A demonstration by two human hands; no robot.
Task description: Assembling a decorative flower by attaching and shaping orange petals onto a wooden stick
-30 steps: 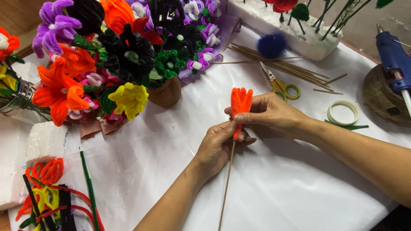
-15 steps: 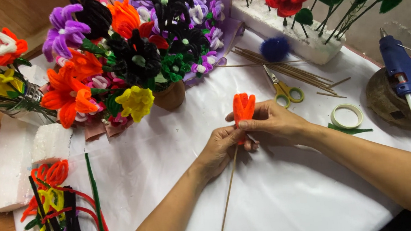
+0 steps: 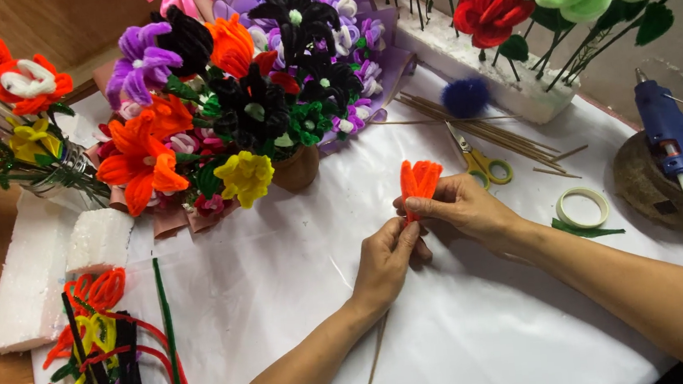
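Note:
An orange pipe-cleaner flower head [image 3: 419,180] stands on top of a thin wooden stick [image 3: 376,354] over the white table cover [image 3: 485,328]. My right hand [image 3: 462,206] pinches the base of the orange petals. My left hand [image 3: 387,260] grips the stick just below, touching the right hand. The stick's lower end points toward the table's near edge; its middle is hidden under my left hand.
A big bouquet of pipe-cleaner flowers [image 3: 243,102] stands behind. Loose pipe cleaners [image 3: 109,360] and foam blocks [image 3: 43,267] lie at left. Yellow scissors [image 3: 483,163], wooden sticks [image 3: 484,130], a tape roll [image 3: 582,208] and a blue glue gun [image 3: 675,146] lie at right.
Both hands with the orange flower have stayed in the same place over the table; my fingers shifted slightly around the flower's base. The view has drifted a little.

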